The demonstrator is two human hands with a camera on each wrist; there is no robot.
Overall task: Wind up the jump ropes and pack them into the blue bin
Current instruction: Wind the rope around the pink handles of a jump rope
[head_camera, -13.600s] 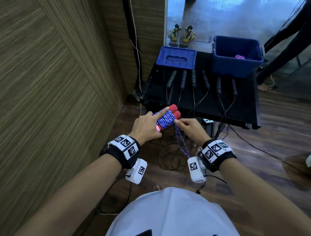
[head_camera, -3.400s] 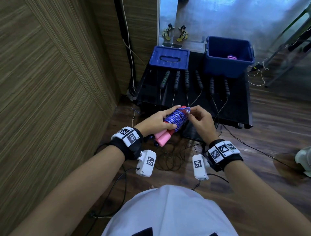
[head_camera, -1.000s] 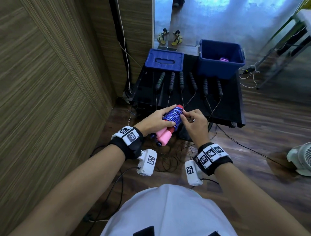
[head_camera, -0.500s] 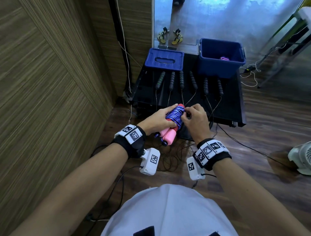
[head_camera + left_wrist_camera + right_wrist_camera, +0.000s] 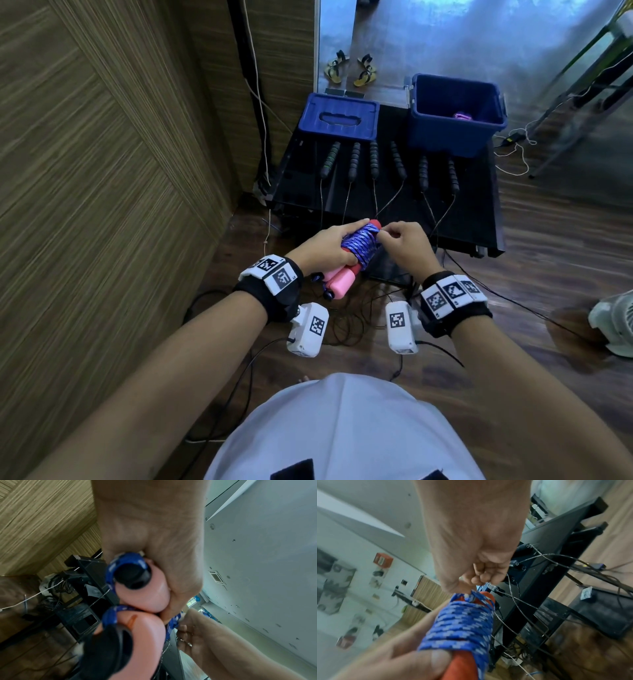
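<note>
My left hand [image 5: 325,245] grips a jump rope bundle [image 5: 359,245]: two pink foam handles [image 5: 339,286] side by side with blue patterned cord [image 5: 464,622] wound tightly round them. My right hand [image 5: 400,240] pinches the cord at the bundle's far end [image 5: 471,597]. The left wrist view shows the handles' black end caps [image 5: 132,577] close up under my palm. The open blue bin [image 5: 457,113] stands at the back right of the black table [image 5: 479,205], with a pink wound rope [image 5: 462,116] inside. Several black-handled ropes [image 5: 375,161] lie in a row on the table.
The bin's blue lid [image 5: 339,116] lies at the table's back left. Thin black cords hang over the front edge into coils on the wooden floor [image 5: 349,325]. A wood-panelled wall is on the left, a white fan [image 5: 613,322] at the right, sandals [image 5: 351,68] beyond the table.
The free blue cord that hung down has been wound onto the pink handles. Over the last second my right hand has stayed at the bundle's far end, working the cord there.
</note>
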